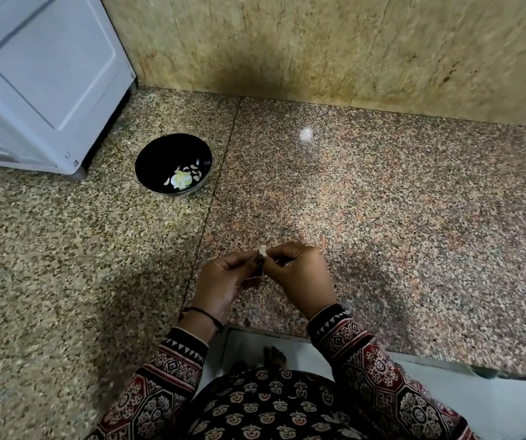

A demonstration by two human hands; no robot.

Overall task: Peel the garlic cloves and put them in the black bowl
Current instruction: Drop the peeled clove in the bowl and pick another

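Only a pale tip of the garlic clove [263, 250] shows; the rest is hidden in the grip of the left hand [226, 281] and right hand [303, 277]. In the black bowl [157, 157] the pale bits [182, 179] are too small to sort. The white appliance [42, 74] runs off the left edge.

Long sleeves [369, 360]: dark red and black block print, geometric medallions, cuffs [330, 323] edged with black-and-white triangles. Black thread band [208, 315] at the left hand [223, 281] wrist. Tunic front [271, 404] black, small repeated floral motifs.
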